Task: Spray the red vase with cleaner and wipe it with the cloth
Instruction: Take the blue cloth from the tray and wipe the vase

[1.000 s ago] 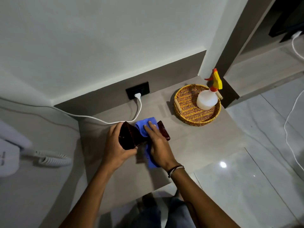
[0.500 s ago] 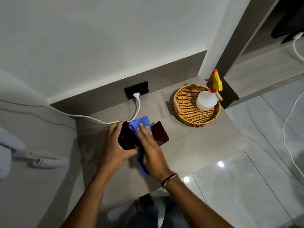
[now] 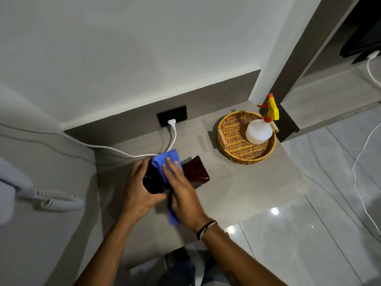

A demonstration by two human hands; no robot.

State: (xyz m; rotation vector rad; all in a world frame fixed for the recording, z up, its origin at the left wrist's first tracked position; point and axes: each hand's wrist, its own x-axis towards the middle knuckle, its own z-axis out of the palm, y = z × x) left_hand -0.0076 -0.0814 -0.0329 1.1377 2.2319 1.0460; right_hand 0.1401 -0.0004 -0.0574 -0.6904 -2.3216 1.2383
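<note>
**Both hands on the red vase, cloth pressed against it**

Nearest the camera, two bare forearms are reaching forward over the grey shelf (image 3: 237,193), the right one wearing a dark band (image 3: 206,227) at the wrist. The left hand (image 3: 138,190) is curling around the near end of the red vase (image 3: 194,172), fingers wrapped over its dark body and gripping it. The vase is lying tilted on its side at the middle of the shelf, its square, speckled red end pointing right and away from the person. The right hand (image 3: 181,188) is lying across the vase with its fingers spread flat, pressing the blue cloth (image 3: 165,159) onto the upper side; the cloth is bunching beyond the fingertips and a strip of it is hanging below the palm toward the near edge of the shelf.

Just beyond the hands, a white cable (image 3: 174,137) is running across the shelf and rising to a white plug (image 3: 171,122) sitting in a black wall socket (image 3: 177,114). Farther right, well apart from the vase, a round wicker tray (image 3: 231,137) is sitting near the back corner, and the spray bottle (image 3: 259,131), white with a yellow and orange trigger head, is standing upright inside it at the right side.

At the far left, a coiled white cord (image 3: 59,203) is resting on a lower grey surface.
</note>
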